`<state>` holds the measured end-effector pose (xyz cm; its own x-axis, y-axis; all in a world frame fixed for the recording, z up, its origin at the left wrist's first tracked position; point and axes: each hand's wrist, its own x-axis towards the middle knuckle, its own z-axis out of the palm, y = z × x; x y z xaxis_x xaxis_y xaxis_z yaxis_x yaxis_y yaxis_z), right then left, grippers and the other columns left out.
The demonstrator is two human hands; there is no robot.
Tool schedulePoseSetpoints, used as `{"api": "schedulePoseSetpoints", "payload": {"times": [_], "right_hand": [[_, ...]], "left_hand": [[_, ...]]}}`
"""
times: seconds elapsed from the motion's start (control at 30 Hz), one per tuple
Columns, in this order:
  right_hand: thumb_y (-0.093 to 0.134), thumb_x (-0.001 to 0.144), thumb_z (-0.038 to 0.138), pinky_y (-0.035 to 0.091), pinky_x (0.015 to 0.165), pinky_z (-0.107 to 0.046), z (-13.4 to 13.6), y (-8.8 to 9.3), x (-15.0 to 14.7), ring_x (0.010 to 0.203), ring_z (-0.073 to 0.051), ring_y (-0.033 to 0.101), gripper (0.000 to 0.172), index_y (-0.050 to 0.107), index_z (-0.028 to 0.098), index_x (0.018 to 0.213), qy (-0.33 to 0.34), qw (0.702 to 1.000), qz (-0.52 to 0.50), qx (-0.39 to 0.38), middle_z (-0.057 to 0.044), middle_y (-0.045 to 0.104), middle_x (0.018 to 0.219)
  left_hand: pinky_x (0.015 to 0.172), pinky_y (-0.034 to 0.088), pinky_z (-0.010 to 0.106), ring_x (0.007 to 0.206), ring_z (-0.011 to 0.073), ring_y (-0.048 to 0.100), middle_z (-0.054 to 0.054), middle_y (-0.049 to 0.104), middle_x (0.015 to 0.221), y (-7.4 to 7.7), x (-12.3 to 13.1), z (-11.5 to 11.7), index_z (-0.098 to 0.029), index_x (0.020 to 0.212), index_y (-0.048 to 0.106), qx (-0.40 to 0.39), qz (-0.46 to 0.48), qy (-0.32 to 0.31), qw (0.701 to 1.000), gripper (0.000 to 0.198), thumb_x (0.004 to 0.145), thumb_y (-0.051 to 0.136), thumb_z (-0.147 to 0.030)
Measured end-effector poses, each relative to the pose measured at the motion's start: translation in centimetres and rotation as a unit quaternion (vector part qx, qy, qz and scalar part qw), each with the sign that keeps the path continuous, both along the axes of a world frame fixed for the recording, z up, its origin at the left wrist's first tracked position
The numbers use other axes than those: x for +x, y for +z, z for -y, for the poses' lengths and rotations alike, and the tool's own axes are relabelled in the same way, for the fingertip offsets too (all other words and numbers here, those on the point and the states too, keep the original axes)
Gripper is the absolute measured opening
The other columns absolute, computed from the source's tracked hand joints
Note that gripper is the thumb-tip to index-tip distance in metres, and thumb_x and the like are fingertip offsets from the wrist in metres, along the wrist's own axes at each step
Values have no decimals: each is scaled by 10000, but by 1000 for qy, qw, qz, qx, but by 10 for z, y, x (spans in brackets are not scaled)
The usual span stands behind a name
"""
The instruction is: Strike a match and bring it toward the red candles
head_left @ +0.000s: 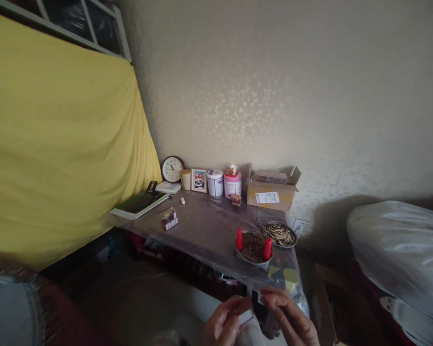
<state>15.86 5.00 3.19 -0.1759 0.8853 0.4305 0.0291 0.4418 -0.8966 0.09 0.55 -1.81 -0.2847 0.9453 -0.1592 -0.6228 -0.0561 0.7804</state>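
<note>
Both my hands are low at the bottom edge, below the near corner of the table. My left hand and my right hand pinch a small flat box between their fingertips; it looks like a matchbox. Just above them on the table stand a metal bowl of dark bits with two red handles and a second metal bowl of pale sticks. A small stack of little boxes lies at mid-table.
Along the wall stand a round clock, a framed panda picture, two tins and an open cardboard box. Books lie at the left. A yellow cloth hangs left; a plastic-covered bundle sits right.
</note>
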Motion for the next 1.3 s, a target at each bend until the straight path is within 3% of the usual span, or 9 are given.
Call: {"api": "schedulePoseSetpoints", "payload": {"times": [0.13,0.33,0.47,0.63,0.8,1.03,1.3], "right_hand": [[600,865,395,598,711,-219,3,7,-7,799,-185,716,201,723,237,846,-21,997,-5,69,-56,732,861],[652,828,398,582,626,-177,4,-3,-14,672,-160,711,176,710,246,897,-50,997,6,62,-24,734,762],[616,862,361,584,647,-186,9,-1,-17,694,-162,713,164,699,224,896,-52,996,14,74,-39,734,775],[565,897,258,574,739,-207,14,7,-18,807,-162,702,114,674,224,898,-52,985,66,153,-50,716,871],[519,917,224,581,750,-227,15,9,-14,844,-173,706,131,647,219,947,-46,968,99,224,-62,721,891],[508,922,227,592,742,-225,13,5,-11,839,-176,715,150,635,204,999,-52,956,120,261,-75,727,899],[501,920,310,610,729,-257,14,1,-10,839,-198,726,191,648,219,1002,-77,957,154,235,-70,740,889]], "left_hand": [[757,508,338,879,256,688,109,775,931,0,0,-1,-209,885,742,11,-12,0,1000,479,520,804,-512],[818,492,382,924,272,670,109,764,949,10,2,1,-208,872,722,24,-31,13,999,435,544,799,-483],[780,504,344,873,237,672,100,761,921,25,1,4,-201,862,719,26,-43,9,999,377,586,783,-450],[776,521,319,864,217,669,77,762,901,36,2,4,-219,849,726,34,-35,-8,999,308,620,765,-422],[795,520,321,884,226,666,80,759,901,29,4,2,-220,846,731,25,-43,6,999,354,595,774,-465],[779,521,319,866,226,674,76,763,894,18,6,-1,-221,850,729,19,-40,17,999,359,577,790,-446],[842,497,344,929,247,663,95,756,938,24,5,0,-207,859,732,12,-54,9,998,370,584,787,-449]]}}
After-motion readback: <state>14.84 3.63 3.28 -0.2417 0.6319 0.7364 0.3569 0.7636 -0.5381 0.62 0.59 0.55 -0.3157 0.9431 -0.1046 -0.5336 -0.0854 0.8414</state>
